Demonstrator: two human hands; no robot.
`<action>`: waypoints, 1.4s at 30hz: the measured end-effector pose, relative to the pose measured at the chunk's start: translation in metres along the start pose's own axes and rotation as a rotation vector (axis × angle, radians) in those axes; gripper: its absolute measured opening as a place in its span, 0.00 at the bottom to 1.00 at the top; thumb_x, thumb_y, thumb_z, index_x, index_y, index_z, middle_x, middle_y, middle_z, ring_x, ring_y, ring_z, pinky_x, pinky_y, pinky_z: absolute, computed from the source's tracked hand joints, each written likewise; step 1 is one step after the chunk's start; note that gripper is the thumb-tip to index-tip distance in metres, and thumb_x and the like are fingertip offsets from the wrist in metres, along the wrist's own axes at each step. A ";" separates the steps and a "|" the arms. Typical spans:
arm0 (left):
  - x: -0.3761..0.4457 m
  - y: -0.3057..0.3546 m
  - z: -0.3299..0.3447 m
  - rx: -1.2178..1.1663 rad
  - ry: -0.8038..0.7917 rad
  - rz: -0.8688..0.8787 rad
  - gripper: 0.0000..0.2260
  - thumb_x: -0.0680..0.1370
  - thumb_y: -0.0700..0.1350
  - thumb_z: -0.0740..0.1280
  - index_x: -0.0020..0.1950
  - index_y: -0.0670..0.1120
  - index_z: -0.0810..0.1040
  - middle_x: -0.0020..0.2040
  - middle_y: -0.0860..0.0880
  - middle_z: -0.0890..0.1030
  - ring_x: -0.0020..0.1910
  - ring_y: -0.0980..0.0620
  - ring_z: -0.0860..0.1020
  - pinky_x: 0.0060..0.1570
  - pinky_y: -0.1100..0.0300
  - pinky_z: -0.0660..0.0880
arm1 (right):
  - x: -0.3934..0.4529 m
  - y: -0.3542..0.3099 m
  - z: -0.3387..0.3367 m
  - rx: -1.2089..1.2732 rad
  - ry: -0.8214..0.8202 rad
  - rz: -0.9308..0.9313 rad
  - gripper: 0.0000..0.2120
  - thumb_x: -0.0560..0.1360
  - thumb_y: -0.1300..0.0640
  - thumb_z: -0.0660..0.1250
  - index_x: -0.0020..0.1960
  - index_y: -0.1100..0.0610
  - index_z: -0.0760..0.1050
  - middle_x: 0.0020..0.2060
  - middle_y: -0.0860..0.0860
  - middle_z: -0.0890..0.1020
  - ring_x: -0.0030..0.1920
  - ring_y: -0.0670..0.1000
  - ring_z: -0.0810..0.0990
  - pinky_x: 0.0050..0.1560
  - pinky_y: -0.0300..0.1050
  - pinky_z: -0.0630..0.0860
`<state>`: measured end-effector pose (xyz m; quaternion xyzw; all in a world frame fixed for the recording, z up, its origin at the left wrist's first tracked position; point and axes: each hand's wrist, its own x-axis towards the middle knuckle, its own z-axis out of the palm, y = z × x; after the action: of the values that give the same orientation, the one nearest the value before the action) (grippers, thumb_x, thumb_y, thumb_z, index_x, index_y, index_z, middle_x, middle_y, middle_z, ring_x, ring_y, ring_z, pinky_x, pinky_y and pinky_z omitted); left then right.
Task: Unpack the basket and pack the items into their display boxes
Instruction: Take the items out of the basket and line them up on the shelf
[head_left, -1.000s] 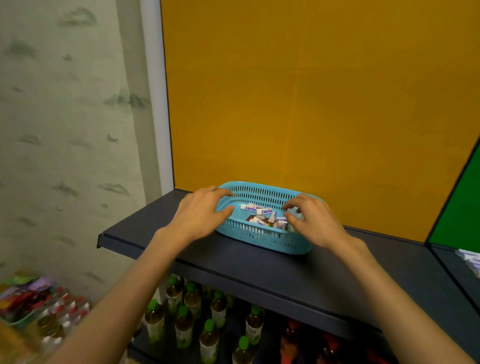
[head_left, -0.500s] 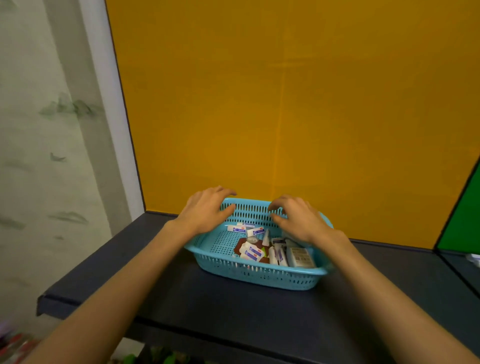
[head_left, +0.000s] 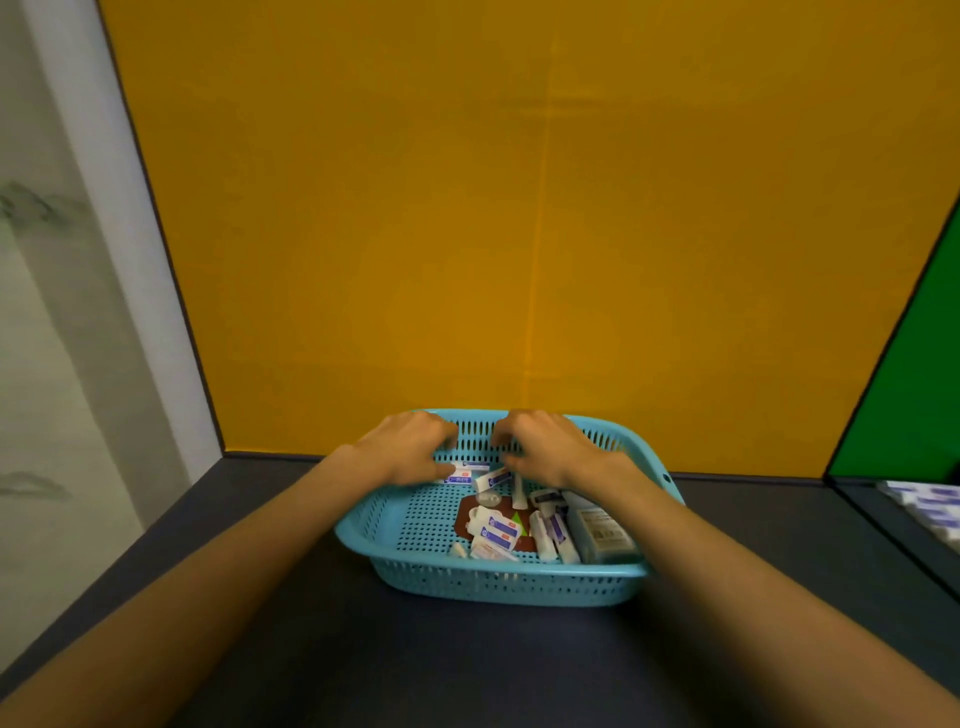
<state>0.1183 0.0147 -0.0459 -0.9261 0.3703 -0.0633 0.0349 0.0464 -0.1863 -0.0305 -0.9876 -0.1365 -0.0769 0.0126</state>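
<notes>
A turquoise perforated basket (head_left: 509, 584) stands on the dark shelf (head_left: 467, 665) against the yellow back panel. Inside lie several small white boxes with blue and red labels (head_left: 497, 530), white tubes (head_left: 545, 538), a brown card (head_left: 467, 512) and a grey box (head_left: 602, 531). My left hand (head_left: 402, 449) reaches into the basket's far left end with curled fingers, its thumb touching a small white box (head_left: 463, 473). My right hand (head_left: 545, 447) hovers over the far middle, fingers bent down toward another white box (head_left: 493, 478). Neither hand plainly holds anything.
A green panel (head_left: 909, 395) joins the yellow panel at the right. Stacked white and blue packs (head_left: 927, 506) lie on the adjoining shelf at the right edge. A pale wall (head_left: 62, 364) borders the shelf's left end. Bare shelf surface runs in front of the basket.
The basket now sits nearer and lower in view. Both hands have left the basket's side rims and come together inside its far end, over the small boxes.
</notes>
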 end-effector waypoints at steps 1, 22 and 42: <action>0.002 -0.001 0.002 -0.010 -0.016 -0.002 0.13 0.77 0.58 0.68 0.54 0.52 0.74 0.50 0.52 0.77 0.48 0.52 0.75 0.43 0.57 0.72 | 0.002 -0.001 0.002 -0.001 -0.016 0.000 0.14 0.77 0.56 0.68 0.62 0.53 0.78 0.60 0.52 0.80 0.58 0.55 0.79 0.56 0.51 0.77; 0.012 -0.004 0.014 -0.218 -0.135 0.067 0.11 0.75 0.47 0.74 0.55 0.48 0.78 0.48 0.54 0.77 0.48 0.53 0.76 0.46 0.59 0.72 | 0.015 -0.003 0.032 0.042 -0.172 0.000 0.08 0.74 0.55 0.73 0.53 0.53 0.80 0.49 0.50 0.83 0.49 0.50 0.79 0.50 0.48 0.77; -0.017 0.104 -0.068 -0.542 0.268 0.279 0.10 0.78 0.53 0.69 0.59 0.54 0.79 0.50 0.58 0.77 0.47 0.58 0.75 0.46 0.54 0.75 | -0.143 0.033 -0.071 0.213 0.240 0.217 0.07 0.77 0.55 0.71 0.54 0.55 0.82 0.49 0.47 0.83 0.47 0.45 0.80 0.46 0.40 0.78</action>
<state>0.0258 -0.0499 0.0085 -0.8257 0.4980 -0.0785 -0.2532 -0.0911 -0.2597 0.0171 -0.9734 -0.0342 -0.1772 0.1413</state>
